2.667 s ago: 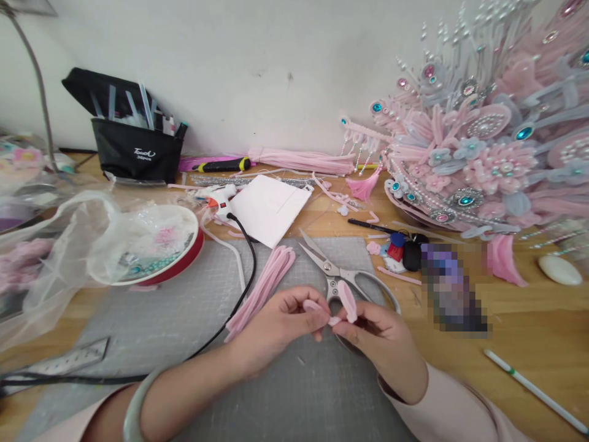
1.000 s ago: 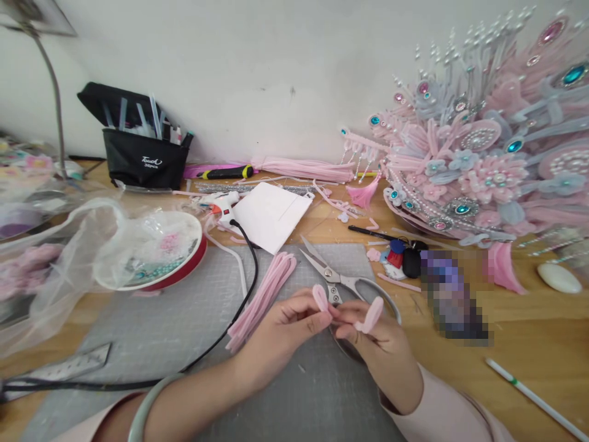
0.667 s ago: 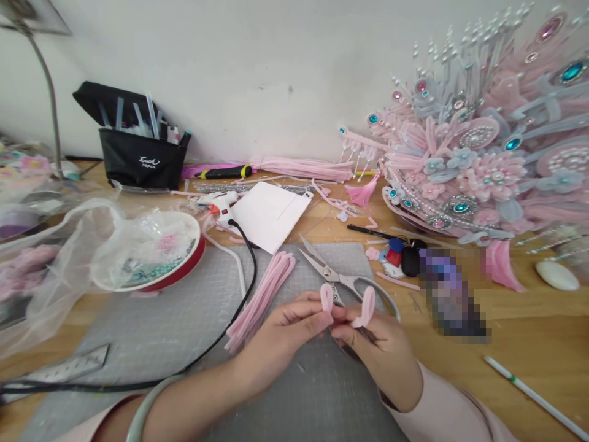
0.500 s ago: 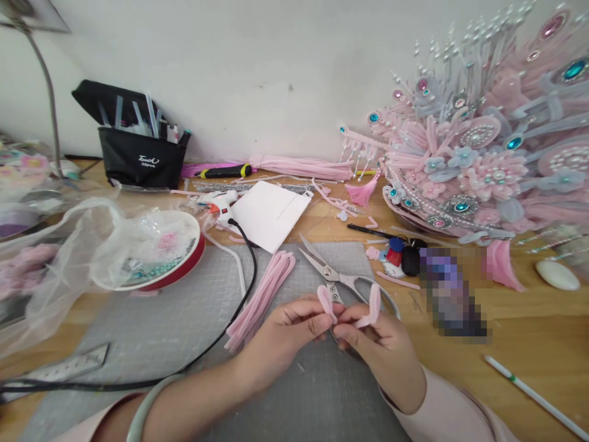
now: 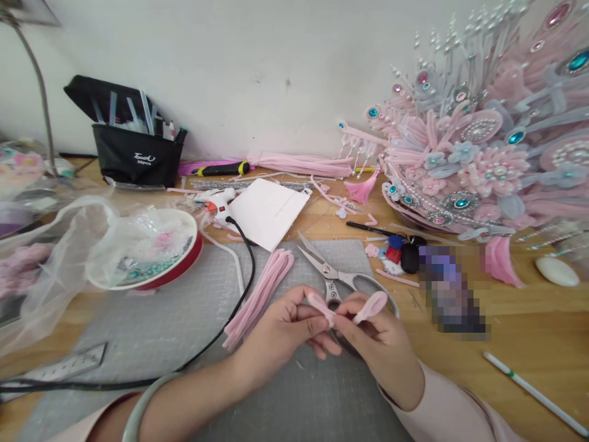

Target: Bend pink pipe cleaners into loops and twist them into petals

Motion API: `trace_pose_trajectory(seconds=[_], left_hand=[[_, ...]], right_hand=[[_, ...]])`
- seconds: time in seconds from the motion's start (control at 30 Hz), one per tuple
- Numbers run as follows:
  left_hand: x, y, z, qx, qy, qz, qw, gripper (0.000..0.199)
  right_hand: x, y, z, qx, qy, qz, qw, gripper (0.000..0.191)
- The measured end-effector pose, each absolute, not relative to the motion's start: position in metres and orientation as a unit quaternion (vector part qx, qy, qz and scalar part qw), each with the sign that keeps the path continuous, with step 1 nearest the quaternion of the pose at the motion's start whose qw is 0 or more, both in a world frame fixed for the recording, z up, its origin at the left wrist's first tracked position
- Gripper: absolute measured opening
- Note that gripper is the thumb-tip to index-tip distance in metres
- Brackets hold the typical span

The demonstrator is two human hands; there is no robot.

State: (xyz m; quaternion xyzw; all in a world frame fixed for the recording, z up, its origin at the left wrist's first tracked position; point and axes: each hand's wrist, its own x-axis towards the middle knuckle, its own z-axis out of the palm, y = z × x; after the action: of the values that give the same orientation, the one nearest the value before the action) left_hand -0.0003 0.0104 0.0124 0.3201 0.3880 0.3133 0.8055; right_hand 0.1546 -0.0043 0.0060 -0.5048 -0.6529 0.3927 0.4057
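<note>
- Clock directions run from where the fingertips meet, twelve being straight ahead.
- The left hand [image 5: 292,322], at nine o'clock, has thumb and index finger pinching the base of a pale pink, fuzzy, narrow loop [image 5: 321,308], which tips toward eleven.
- The right hand [image 5: 385,337], at three to four, brings its thumb tip against that same base; its fingers also grip a second pale pink, fuzzy, rounder loop [image 5: 373,305], leaning toward two. Whether the loops join is hidden.
- Both loops are held above the grey gridded cutting mat [image 5: 322,405] on the brown wooden table [image 5: 519,319].
- Silver metal scissors [image 5: 327,271] lie at twelve, blades parted and pointing toward eleven, handles partly covered by the right hand.
- A folded bundle of pale pink, fuzzy stems [image 5: 261,298] rests at ten, near the left hand.
- Farther out toward ten to eleven sits a white glue gun with a black cord [image 5: 223,204], beside a flat white square sheet [image 5: 270,213].
- A large pink and pale blue headdress with pearls and gems [image 5: 483,147] stands at one.
</note>
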Motion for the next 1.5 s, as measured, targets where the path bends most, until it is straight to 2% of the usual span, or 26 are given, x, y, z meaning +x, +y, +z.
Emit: trace_pose_trajectory(seconds=[0.3, 0.63, 0.77, 0.9, 1.0, 1.33, 1.5], left_hand=[[0.002, 0.007, 0.012, 0.323, 0.375, 0.332, 0.803, 0.026], [0.002, 0.008, 0.02, 0.276, 0.374, 0.331, 0.822, 0.023], [-0.001, 0.01, 0.021, 0.269, 0.367, 0.325, 0.829, 0.02], [-0.006, 0.015, 0.021, 0.313, 0.383, 0.285, 0.821, 0.026], [-0.008, 0.015, 0.023, 0.314, 0.381, 0.272, 0.826, 0.02], [-0.008, 0.012, 0.029, 0.166, 0.371, 0.209, 0.89, 0.015], [-0.006, 0.008, 0.031, 0.118, 0.37, 0.23, 0.892, 0.013]], right_hand=[[0.153, -0.008, 0.004, -0.481, -0.642, 0.426, 0.419, 0.015], [0.147, -0.007, 0.003, -0.435, -0.551, 0.536, 0.469, 0.005], [0.154, -0.005, 0.002, -0.475, -0.62, 0.432, 0.451, 0.003], [0.159, -0.001, 0.007, -0.483, -0.68, 0.355, 0.423, 0.005], [0.161, 0.0, 0.012, -0.473, -0.724, 0.305, 0.398, 0.008], [0.166, 0.0, 0.017, -0.387, -0.844, 0.059, 0.367, 0.012], [0.168, -0.003, 0.018, -0.358, -0.868, 0.008, 0.344, 0.013]])
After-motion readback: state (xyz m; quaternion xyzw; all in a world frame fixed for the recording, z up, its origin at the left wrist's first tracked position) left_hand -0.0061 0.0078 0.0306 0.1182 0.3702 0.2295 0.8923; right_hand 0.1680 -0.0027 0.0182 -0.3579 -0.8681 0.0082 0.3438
